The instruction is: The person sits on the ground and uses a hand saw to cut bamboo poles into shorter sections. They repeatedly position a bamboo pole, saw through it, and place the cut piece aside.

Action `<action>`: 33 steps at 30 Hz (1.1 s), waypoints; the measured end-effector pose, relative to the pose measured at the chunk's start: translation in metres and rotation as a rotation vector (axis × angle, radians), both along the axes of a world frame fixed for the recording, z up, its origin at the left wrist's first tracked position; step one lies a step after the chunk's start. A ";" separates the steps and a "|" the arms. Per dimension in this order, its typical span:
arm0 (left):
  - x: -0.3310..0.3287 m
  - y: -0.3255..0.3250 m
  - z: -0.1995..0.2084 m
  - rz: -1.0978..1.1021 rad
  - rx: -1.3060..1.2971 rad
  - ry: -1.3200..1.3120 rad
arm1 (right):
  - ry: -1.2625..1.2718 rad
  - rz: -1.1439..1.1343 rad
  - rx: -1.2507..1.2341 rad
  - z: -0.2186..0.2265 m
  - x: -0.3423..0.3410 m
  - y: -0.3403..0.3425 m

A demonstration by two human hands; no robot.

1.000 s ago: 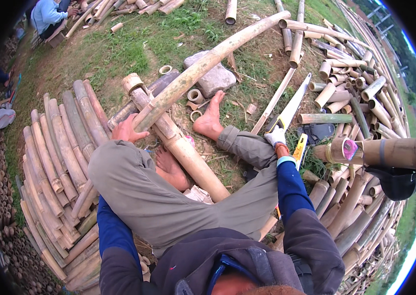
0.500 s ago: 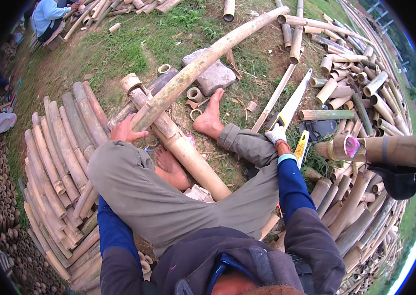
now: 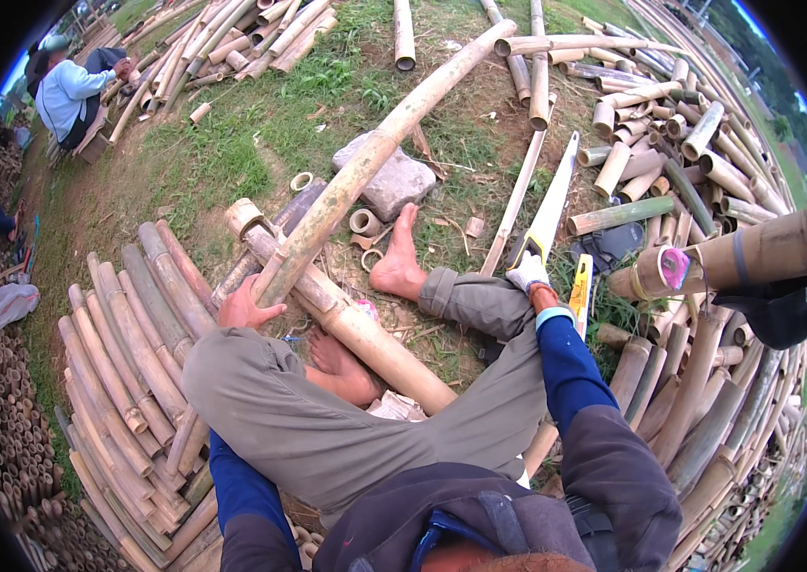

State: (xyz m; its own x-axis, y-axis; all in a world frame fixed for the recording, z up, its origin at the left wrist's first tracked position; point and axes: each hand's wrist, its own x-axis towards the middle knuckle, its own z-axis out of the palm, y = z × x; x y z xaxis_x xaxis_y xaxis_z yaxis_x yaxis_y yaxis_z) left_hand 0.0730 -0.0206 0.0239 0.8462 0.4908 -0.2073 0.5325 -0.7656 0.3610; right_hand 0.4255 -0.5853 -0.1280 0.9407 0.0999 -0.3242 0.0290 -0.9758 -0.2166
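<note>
Over patchy green grass (image 3: 232, 162), the bare left grip (image 3: 249, 307) holds the near end of a long tan bamboo pole (image 3: 375, 150), centre-left; the white-gloved right grip (image 3: 528, 274) holds a yellow-handled saw (image 3: 550, 198), right. Firm palm pressure should steady the pole.

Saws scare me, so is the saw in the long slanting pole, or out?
Out: the right hand holds the saw off to the pole's right, and a stone and bare ground show between them.
</note>
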 end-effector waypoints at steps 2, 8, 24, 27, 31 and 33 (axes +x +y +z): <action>0.000 0.000 0.001 0.004 -0.010 0.002 | 0.005 -0.008 0.002 -0.001 -0.001 0.000; -0.003 0.005 -0.006 0.020 0.028 0.006 | -0.001 -0.007 0.032 0.002 -0.005 0.004; -0.002 0.001 -0.004 0.034 -0.001 0.030 | 0.058 0.017 -0.029 -0.005 0.001 0.000; 0.001 0.003 -0.007 0.017 0.012 0.046 | 0.051 0.034 0.009 -0.009 0.001 -0.004; -0.005 0.005 -0.001 0.028 -0.056 0.024 | -0.009 0.087 -0.001 -0.012 0.002 -0.001; -0.003 0.008 -0.002 0.007 -0.087 0.003 | -0.012 0.104 0.024 -0.018 0.007 -0.009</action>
State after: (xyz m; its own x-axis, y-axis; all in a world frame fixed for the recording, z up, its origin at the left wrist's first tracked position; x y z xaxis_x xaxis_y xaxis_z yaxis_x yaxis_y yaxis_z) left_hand 0.0704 -0.0125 0.0223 0.8420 0.4767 -0.2525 0.5391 -0.7275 0.4244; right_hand 0.4329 -0.5945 -0.1456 0.9289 0.2044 -0.3089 0.1324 -0.9620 -0.2387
